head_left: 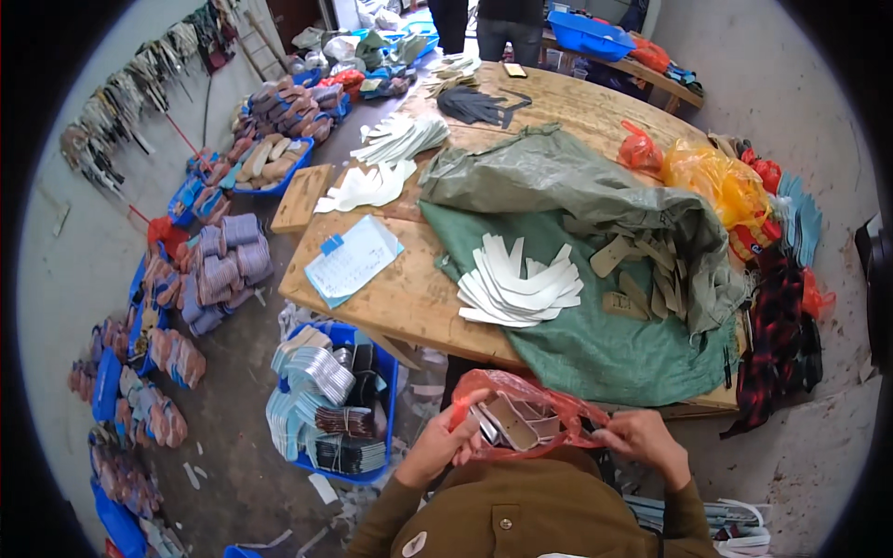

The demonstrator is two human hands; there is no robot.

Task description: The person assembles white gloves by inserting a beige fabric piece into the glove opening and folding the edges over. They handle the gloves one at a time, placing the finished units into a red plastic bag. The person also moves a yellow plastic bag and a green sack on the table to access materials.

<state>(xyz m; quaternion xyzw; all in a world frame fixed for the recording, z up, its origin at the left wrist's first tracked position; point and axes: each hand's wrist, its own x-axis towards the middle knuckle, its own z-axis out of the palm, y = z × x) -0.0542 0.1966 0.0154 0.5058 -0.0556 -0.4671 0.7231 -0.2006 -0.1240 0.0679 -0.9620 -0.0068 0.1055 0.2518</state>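
Observation:
A thin red plastic bag (507, 379) hangs in front of my belly at the table's near edge, its mouth spread wide. Inside lie several flat beige and brown cut pieces (513, 426). My left hand (443, 448) grips the bag's left rim with bent fingers. On the other side, my right hand (648, 443) is closed on the bag's right rim, the plastic stretched toward it. Beyond the bag, a fanned stack of white curved pieces (521, 284) rests on a green woven sack (609, 358). Olive-tan pieces (642, 279) lie by the sack's grey-green fold (558, 177).
The wooden table (372, 298) holds a clipped paper sheet (353, 260), more white pieces (400, 139) and a yellow bag (707, 177). A blue crate (391, 391) of bundled strips stands left of me. Bundles (223, 270) line the left wall. People (510, 28) stand at the far end.

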